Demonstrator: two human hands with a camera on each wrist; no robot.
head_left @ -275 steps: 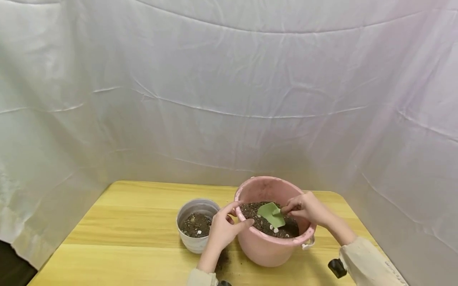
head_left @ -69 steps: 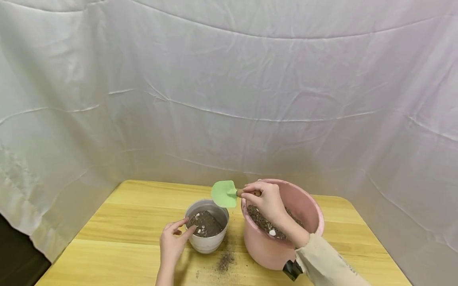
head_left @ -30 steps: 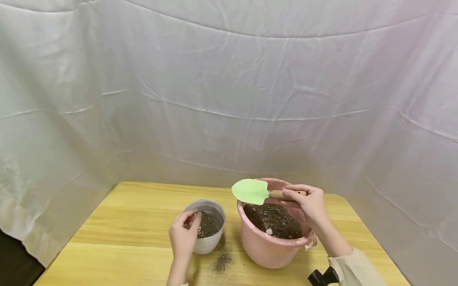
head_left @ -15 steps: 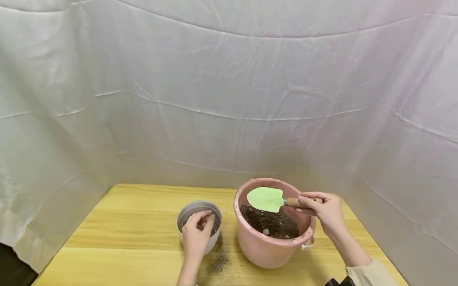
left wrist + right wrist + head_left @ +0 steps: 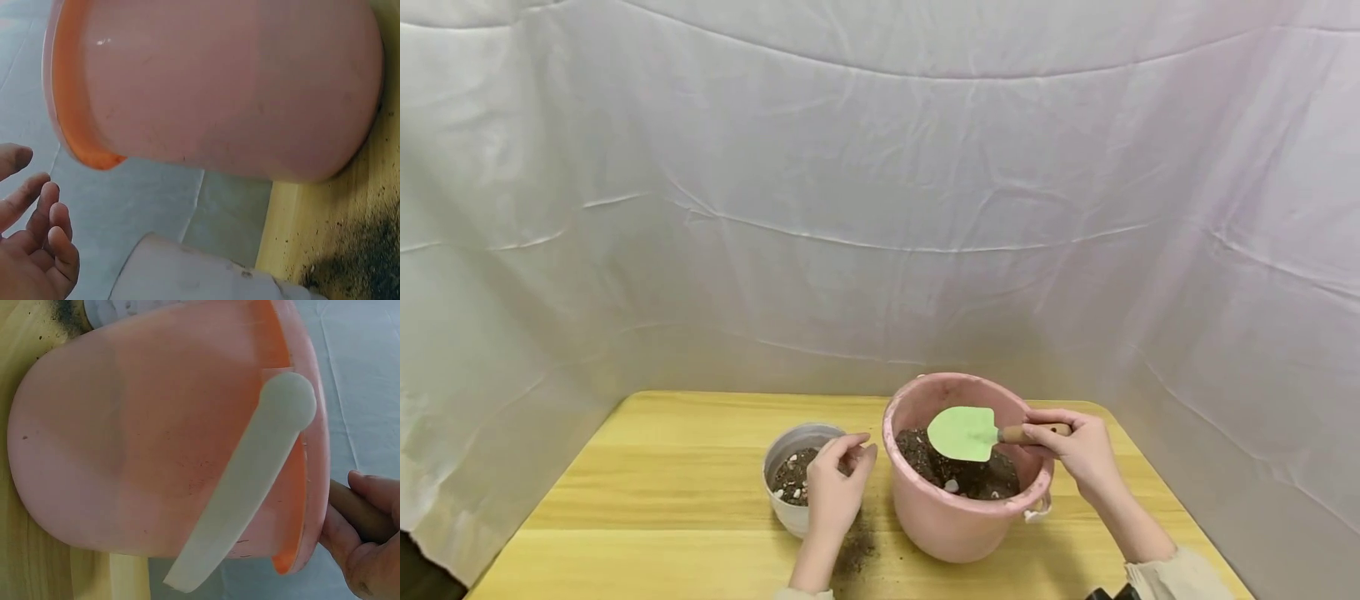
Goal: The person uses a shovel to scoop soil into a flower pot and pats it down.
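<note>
A pink bucket (image 5: 917, 508) partly filled with dark soil stands on the wooden table, right of a small white pot (image 5: 782, 512) that also holds soil and pale pebbles. My right hand (image 5: 1071, 442) grips the wooden handle (image 5: 1028, 432) of a green trowel (image 5: 962, 433), whose blade hovers over the bucket's soil. My left hand (image 5: 850, 457) rests at the pot's right rim with fingers loosely curled, holding nothing. The left wrist view shows those relaxed fingers (image 5: 44, 244) beside the bucket (image 5: 219, 87). The right wrist view shows the bucket (image 5: 144, 444), its white bail (image 5: 244, 487) and my right hand (image 5: 369, 556).
Spilled soil (image 5: 856, 550) lies on the yellow wooden table (image 5: 662, 475) between pot and bucket, also seen as soil (image 5: 356, 262) in the left wrist view. A white sheet (image 5: 880, 208) hangs close behind and along both sides of the table.
The trowel has swung right from above the white pot to above the pink bucket and dropped lower. My left hand shifted from the pot's soil to its right rim.
</note>
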